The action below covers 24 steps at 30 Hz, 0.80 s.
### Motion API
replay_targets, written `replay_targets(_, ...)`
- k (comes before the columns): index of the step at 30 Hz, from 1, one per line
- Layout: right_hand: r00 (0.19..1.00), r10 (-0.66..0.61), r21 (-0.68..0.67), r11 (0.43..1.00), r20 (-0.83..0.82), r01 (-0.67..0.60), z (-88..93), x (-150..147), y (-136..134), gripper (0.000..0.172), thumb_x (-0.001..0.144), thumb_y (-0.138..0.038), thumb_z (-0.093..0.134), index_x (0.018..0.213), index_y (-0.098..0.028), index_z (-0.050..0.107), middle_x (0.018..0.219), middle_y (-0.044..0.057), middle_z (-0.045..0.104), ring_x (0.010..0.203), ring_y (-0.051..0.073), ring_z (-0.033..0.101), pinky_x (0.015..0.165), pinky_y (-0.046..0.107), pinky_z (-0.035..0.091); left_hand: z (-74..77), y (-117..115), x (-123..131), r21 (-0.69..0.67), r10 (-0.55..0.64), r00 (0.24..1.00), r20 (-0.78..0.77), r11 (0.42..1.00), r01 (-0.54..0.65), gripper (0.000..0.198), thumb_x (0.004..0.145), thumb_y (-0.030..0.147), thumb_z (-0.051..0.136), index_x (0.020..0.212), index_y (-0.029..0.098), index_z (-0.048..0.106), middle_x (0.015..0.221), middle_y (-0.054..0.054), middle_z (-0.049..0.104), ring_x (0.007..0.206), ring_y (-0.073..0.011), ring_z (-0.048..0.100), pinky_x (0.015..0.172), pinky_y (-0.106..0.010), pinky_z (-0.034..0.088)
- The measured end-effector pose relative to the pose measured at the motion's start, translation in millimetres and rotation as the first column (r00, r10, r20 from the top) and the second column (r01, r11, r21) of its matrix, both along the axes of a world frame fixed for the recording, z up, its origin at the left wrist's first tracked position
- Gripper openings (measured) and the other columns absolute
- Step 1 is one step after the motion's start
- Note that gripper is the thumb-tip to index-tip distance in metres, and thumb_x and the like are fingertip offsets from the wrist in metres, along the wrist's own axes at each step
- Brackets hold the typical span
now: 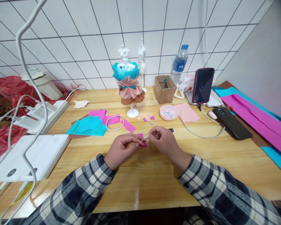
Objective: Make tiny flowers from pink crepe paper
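My left hand [125, 147] pinches a small piece of magenta crepe paper [143, 145] over the tabletop. A thin whitish strip [146, 136] runs from its fingertips to my right hand [162, 140], which is closed on the strip's other end. Just behind my right hand shows the dark tip of some tool [170, 130]; the rest of it is hidden. Beyond both hands lie tiny magenta scraps [152, 118] and a pink dish [169, 116] of shiny bits. A small white dress form [132, 112] stands upright, wearing ruffled blue, pink and brown paper.
Blue crepe paper [87, 126] and a coiled white cable [114, 128] lie left. A cardboard box [165, 97], water bottle [180, 64], propped phone [203, 86] and flat black phone [233, 123] stand or lie right. White boxes [51, 153] and a power strip [53, 115] occupy the left edge.
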State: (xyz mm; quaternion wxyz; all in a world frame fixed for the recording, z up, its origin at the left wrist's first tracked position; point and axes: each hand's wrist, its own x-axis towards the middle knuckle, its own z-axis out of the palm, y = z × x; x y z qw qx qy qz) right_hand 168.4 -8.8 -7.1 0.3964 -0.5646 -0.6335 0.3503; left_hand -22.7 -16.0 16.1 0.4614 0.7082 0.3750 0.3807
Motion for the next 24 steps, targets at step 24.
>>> replay_targets(24,0.799,-0.600,0.620,0.638,0.028,0.457,29.7,62,105,0.016,0.082,-0.031,0.054,0.080,-0.018,0.063,0.074,0.000,0.061,0.060,0.013,0.050,0.062,0.026,0.039,-20.4,17,7,0.216,-0.068,0.991,-0.117,0.972,0.092,0.017,0.075,0.008,0.061,0.079,0.019,0.073,0.093,-0.007,0.075,0.101,-0.0210,0.063,0.097,-0.040,0.047)
